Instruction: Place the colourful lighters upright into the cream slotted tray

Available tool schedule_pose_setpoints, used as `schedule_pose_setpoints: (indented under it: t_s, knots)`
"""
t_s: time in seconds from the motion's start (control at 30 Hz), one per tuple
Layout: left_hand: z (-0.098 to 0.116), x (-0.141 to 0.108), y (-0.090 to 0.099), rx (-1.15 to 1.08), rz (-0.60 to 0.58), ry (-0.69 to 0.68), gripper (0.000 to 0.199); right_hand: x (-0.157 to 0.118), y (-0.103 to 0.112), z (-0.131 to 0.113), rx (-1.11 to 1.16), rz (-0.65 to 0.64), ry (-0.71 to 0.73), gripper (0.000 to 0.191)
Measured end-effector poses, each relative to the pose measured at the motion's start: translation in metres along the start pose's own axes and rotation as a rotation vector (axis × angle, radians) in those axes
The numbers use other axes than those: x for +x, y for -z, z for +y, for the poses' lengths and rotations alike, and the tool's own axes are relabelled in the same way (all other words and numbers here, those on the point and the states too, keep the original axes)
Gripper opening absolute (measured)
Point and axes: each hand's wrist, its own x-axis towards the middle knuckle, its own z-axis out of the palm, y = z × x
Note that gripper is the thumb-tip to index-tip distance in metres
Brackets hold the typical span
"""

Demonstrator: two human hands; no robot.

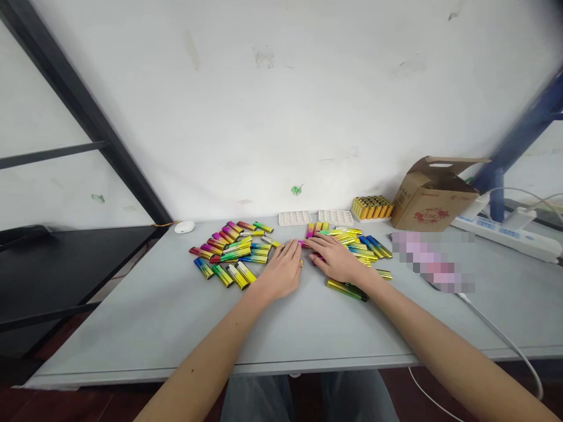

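Many shiny lighter-like pieces in two-tone colours lie on the grey table in two groups. My left hand (pixel 282 271) rests palm down at the right edge of the left group (pixel 237 252), its fingers stretched forward. Over the right group (pixel 363 246) lies my right hand (pixel 335 258), fingers spread and pointing left. A small pink end (pixel 302 244) shows between the fingertips of both hands. A green and yellow piece (pixel 346 289) sits just below my right wrist. What lies beneath the palms is hidden.
Two white trays (pixel 295 218) stand against the wall, beside a block of upright yellow pieces (pixel 372 207). An open cardboard box (pixel 433 202), a white power strip (pixel 510 235) and a blurred-out device (pixel 428 261) with a white cable are at the right. A white round case (pixel 185 227) sits back left.
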Motion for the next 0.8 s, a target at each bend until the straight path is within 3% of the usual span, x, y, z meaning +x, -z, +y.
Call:
schedule_pose_setpoints:
  t_s: [0.23, 0.57, 0.7, 0.8]
  knots:
    - [-0.011, 0.002, 0.000, 0.065, 0.026, 0.101, 0.049, 0.000, 0.003, 0.007, 0.022, -0.033, 0.049, 0.038]
    - [-0.027, -0.006, 0.007, 0.070, 0.023, 0.027, 0.034, -0.008, 0.021, 0.026, 0.147, -0.064, 0.073, 0.030]
    - [-0.037, -0.009, 0.007, 0.049, 0.033, 0.062, 0.032, -0.008, 0.021, 0.023, 0.107, -0.051, 0.061, 0.029]
    - [-0.039, -0.010, 0.004, 0.043, 0.064, 0.076, 0.041, -0.007, 0.017, 0.013, 0.033, -0.017, 0.023, 0.028]
